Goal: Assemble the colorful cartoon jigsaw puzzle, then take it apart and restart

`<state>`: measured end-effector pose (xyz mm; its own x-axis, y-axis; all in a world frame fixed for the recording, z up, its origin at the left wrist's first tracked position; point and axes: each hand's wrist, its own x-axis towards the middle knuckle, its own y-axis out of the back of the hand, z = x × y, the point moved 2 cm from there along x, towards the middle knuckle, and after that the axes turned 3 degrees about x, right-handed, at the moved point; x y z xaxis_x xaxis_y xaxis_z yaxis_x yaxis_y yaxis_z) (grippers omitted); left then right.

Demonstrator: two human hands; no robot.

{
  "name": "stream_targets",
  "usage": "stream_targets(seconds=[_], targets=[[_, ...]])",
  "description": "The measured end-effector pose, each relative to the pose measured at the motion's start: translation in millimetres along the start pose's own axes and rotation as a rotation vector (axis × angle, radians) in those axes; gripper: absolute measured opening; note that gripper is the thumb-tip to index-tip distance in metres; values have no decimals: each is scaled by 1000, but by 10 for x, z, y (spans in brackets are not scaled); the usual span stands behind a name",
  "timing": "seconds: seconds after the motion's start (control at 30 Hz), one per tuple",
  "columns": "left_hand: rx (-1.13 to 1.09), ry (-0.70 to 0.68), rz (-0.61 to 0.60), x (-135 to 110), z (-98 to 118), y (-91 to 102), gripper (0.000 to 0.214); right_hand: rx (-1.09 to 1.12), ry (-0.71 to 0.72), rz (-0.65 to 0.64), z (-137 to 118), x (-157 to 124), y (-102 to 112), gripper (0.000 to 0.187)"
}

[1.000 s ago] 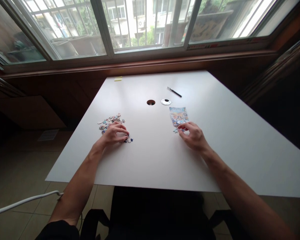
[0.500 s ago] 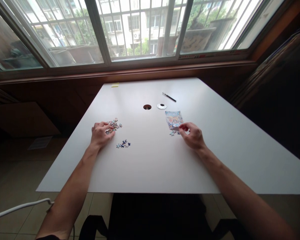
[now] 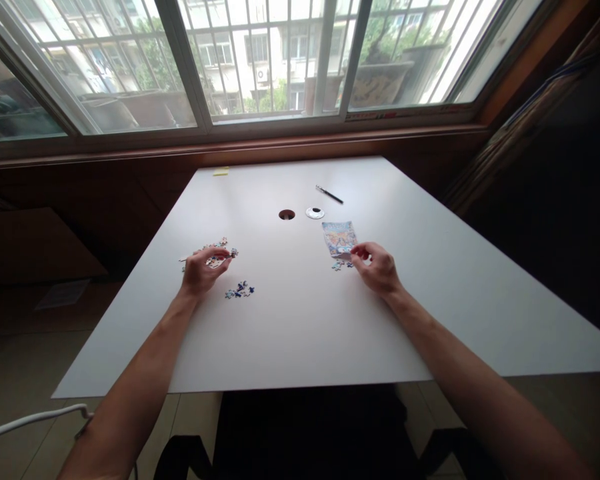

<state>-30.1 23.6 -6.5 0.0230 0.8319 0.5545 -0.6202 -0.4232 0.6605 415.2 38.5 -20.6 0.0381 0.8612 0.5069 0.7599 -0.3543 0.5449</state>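
Observation:
My left hand (image 3: 203,269) rests on the white table (image 3: 300,313) with its fingers curled over a heap of loose puzzle pieces (image 3: 215,253). A small cluster of blue pieces (image 3: 239,291) lies just right of that hand, untouched. My right hand (image 3: 375,267) sits beside a small assembled puzzle patch (image 3: 339,238), thumb and fingers pinched at its near corner, where a few loose pieces (image 3: 341,265) lie. What either hand holds is too small to make out.
A black pen (image 3: 329,194), a silver grommet cap (image 3: 315,213) and a round cable hole (image 3: 287,215) lie further back. A yellow note (image 3: 221,171) sits at the far left edge. Windows run behind the table, and a white cable (image 3: 30,420) crosses the floor at left.
My left hand has moved left from the blue cluster to the heap of loose pieces. My right hand has stayed by the assembled patch. The camera has tilted slightly.

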Motion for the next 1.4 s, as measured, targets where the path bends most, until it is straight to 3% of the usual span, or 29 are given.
stream_targets(seconds=[0.33, 0.53, 0.67, 0.77, 0.87, 1.0, 1.17, 1.3, 1.4], targets=[[-108, -46, -40, 10, 126, -29, 16, 39, -10, -8, -93, 0, 20, 13], [-1, -258, -182, -2, 248, -124, 9, 70, -72, 8, -74, -17, -11, 15], [18, -460, -306, -12, 537, -246, 7, 80, -136, 36, -41, -40, -20, 15], [13, -619, -437, -20, 911, -419, 13, 98, -178, 62, -34, -58, -14, 14], [-4, -683, -521, 1, 1341, -705, 15, 123, -220, 81, -23, -70, -3, 13], [26, -665, -499, 94, 1799, -1175, 15, 154, -249, 81, 0, -78, 14, 14], [144, -677, -485, 149, 2074, -1572, 18, 178, -255, 76, 13, -79, 31, 12], [155, -693, -468, 186, 2112, -1551, 23, 207, -272, 71, -3, -92, 46, 13], [88, -685, -425, 349, 1933, -1258, 22, 206, -293, 52, 0, -80, 59, 13]])
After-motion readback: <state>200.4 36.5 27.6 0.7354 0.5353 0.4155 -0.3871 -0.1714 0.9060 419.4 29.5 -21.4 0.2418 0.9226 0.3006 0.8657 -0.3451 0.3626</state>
